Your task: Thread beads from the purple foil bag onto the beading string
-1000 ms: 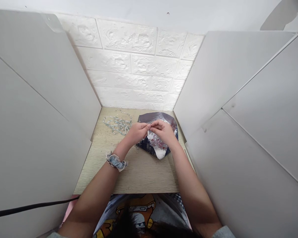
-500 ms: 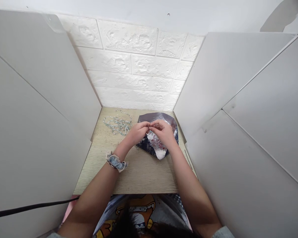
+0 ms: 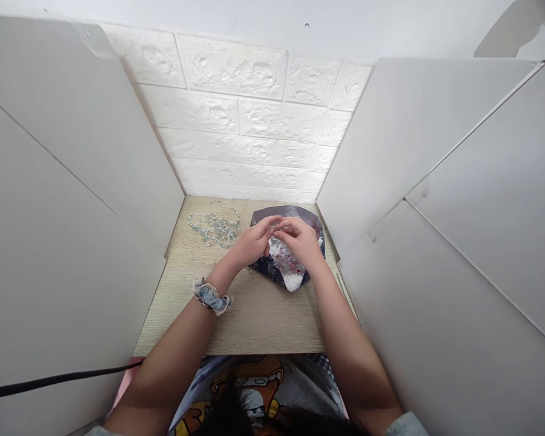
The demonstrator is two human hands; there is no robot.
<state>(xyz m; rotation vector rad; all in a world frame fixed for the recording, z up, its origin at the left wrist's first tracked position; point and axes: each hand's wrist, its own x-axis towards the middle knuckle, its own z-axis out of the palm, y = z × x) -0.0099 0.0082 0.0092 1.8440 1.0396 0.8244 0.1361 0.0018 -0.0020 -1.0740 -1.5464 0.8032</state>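
My left hand (image 3: pixel 257 239) and my right hand (image 3: pixel 298 240) meet fingertip to fingertip over an open bag (image 3: pixel 272 272). The bag is dark outside and silvery inside, with many small pink and clear beads (image 3: pixel 287 260) in it. Both hands have thumb and fingers pinched together; whatever lies between the tips is too small to make out. Left of my left hand a long string of pale green and white beads (image 3: pixel 215 229) lies in loose loops on the wooden tabletop (image 3: pixel 263 330). A light blue scrunchie (image 3: pixel 211 297) circles my left wrist.
White panels stand close on the left (image 3: pixel 72 145) and right (image 3: pixel 436 139). A white brick-pattern wall (image 3: pixel 236 115) closes off the back. A thin stick-like thing (image 3: pixel 344 289) lies along the table's right edge. A black cable (image 3: pixel 63 380) runs in from the lower left.
The fingers of my left hand have lifted and straightened a little, and its thumb now points downward. My right hand keeps nearly the same pinch. The bag and bead string stay in place.
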